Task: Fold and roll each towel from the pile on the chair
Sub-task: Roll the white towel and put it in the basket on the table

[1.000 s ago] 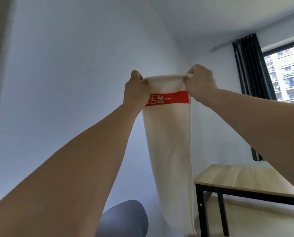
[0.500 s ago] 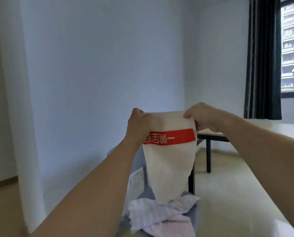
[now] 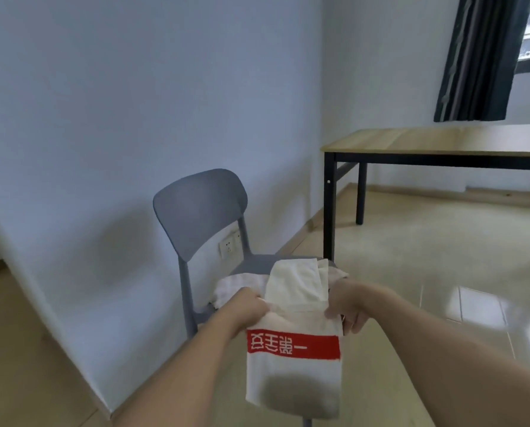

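A cream towel (image 3: 293,375) with a red band of white characters hangs folded over the front of a grey chair (image 3: 200,208). My left hand (image 3: 246,306) grips its left edge above the red band. My right hand (image 3: 345,306) grips its right edge. The towel's far part (image 3: 294,282) lies on the seat, on top of a pile of pale pink and white towels (image 3: 239,286). The chair seat is mostly hidden by the cloth.
A wooden table with black legs (image 3: 442,143) stands to the right of the chair. A dark curtain (image 3: 485,57) hangs by the window behind it. A wall socket (image 3: 228,248) sits behind the chair. Tiled floor spreads to the right.
I have lowered the towel from head height down onto the chair. The towel's lower part now lies on the pile and the camera has tilted down.
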Demonstrator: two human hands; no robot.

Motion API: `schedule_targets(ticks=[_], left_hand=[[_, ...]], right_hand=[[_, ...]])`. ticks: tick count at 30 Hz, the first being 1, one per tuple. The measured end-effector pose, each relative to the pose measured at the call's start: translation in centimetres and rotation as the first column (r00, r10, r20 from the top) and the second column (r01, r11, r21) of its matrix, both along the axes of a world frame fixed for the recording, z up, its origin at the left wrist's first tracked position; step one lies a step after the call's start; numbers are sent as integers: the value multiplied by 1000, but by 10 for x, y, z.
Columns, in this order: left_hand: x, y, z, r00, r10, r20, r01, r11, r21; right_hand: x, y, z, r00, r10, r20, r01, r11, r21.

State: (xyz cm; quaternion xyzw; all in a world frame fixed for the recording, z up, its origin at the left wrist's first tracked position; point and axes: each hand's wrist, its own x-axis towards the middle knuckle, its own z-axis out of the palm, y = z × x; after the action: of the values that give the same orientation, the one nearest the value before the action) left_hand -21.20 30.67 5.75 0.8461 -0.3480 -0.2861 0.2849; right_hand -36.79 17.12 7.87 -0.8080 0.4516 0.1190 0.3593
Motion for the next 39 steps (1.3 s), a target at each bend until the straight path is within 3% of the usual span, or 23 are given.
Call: schedule_targets(ticks=[6,9,13,18,22,27,32,34,37,39], left_hand=[[64,-98,10,995,95,0,-91,960,-266],[100,-152,-5,988,154,24,-140,941,-307],[136,-209,-53,983,183,-31,-185,955,-231],[162,-238,-102,979,23,-203,-43,995,-94],[172,-236,-117,972,-53,-231,25,992,-126],[163,-227,-112,973,-121,-196,95,986,-134],[144,-214,-90,986,-140,-89,112,957,-267],[141,-209,-88,980,-168,104,190,946,-262],[139,-200,-93,888,-176,425,273,945,-179],[139,-199,-97,847,-187,498,295,944,-146]], right_hand=[[53,-87,11,959,-66,276,103,987,-121],[93,-138,-4,932,-78,355,139,979,-147],[137,-192,-55,941,-55,335,124,974,-188],[150,-234,-102,974,-73,215,96,990,-100],[148,-243,-113,961,-110,254,106,994,26],[147,-235,-104,971,-35,237,40,999,-15],[145,-227,-94,976,-41,214,37,999,24],[141,-225,-92,969,-31,247,29,999,12],[135,-223,-88,955,23,296,-22,1000,-7],[132,-222,-85,931,17,365,-23,1000,13]])
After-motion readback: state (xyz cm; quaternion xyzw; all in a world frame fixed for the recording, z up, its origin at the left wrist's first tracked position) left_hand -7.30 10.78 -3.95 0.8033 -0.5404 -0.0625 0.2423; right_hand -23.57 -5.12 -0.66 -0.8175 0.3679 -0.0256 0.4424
